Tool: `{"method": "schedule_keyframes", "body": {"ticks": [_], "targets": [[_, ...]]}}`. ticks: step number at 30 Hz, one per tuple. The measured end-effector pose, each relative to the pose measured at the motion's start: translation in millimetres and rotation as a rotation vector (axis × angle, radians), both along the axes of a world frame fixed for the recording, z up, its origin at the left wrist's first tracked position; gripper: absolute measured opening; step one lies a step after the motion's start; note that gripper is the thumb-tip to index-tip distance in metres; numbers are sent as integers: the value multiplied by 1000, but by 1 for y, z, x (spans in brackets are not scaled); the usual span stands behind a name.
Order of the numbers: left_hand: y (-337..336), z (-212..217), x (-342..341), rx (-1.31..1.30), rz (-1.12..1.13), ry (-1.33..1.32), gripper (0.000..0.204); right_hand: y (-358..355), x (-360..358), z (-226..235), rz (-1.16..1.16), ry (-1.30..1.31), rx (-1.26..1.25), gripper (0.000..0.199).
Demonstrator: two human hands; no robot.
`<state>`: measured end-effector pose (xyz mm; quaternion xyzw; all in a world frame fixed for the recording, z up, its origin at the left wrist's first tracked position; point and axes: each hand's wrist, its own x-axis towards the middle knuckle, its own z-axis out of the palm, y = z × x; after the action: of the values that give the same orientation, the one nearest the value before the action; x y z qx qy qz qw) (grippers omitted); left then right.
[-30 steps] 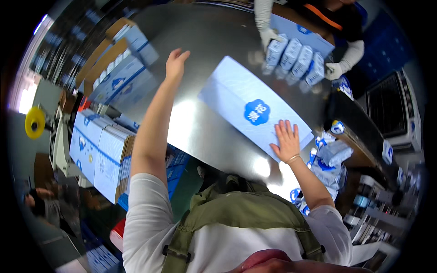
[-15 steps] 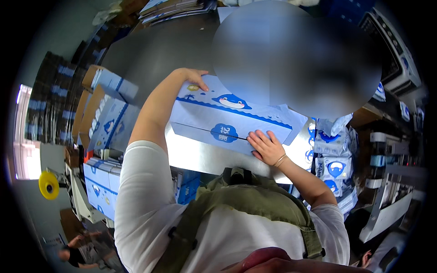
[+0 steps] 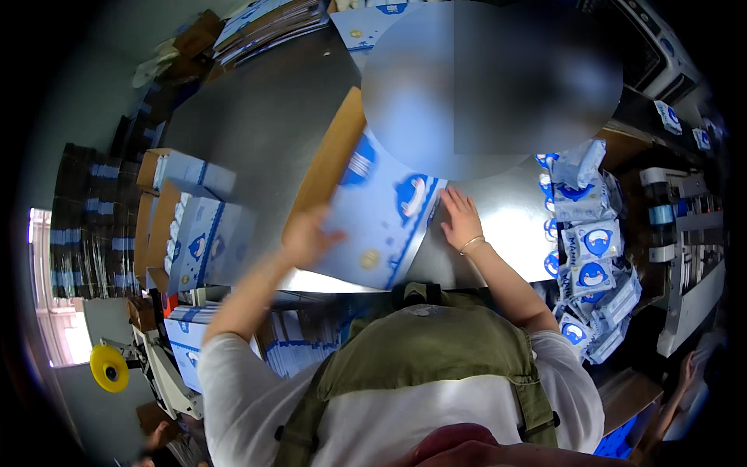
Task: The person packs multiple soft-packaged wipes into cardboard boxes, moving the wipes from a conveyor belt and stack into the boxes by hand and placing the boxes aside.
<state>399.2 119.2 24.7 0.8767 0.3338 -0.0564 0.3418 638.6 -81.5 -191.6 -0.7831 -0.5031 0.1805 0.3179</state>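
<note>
The flattened blue and white carton (image 3: 373,226) lies near the centre of the grey metal worktop (image 3: 257,117), tilted, with its brown inner side showing along its edge at 11 o'clock. The left hand (image 3: 307,233) is at the 9 o'clock side of the carton and touches its near-left part; it is blurred, so I cannot tell if its fingers are apart or closed on the edge. The right hand (image 3: 461,220) lies flat at the 3 o'clock edge of the carton, palm down, fingers (image 3: 450,199) stretched and a little apart, pressing on the carton edge and the worktop. A thin bracelet is on this wrist.

At 3 o'clock from the right hand, a pile of blue and white soft packs (image 3: 591,257) stands along the worktop edge. At 9 o'clock from the carton, open cartons with packs inside (image 3: 191,233) stand just beside the worktop, and under them a stack of flat cartons (image 3: 187,342) is seen. A yellow tape roll (image 3: 109,368) is at 8 o'clock, low in the picture. More flat cardboard (image 3: 264,27) lies at 11 o'clock, at the far end of the worktop. A blurred area covers the part at 1 o'clock.
</note>
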Motion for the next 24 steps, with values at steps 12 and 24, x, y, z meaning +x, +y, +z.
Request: {"method": "schedule_keyframes", "body": {"ticks": [12,24], "targets": [[-122,-46,45,373,-332,-360,33,24,7,62,-450,453,275,65],[42,-82,-70,462,501,196,22,93,-14,20,-207,1622,160,43]]}}
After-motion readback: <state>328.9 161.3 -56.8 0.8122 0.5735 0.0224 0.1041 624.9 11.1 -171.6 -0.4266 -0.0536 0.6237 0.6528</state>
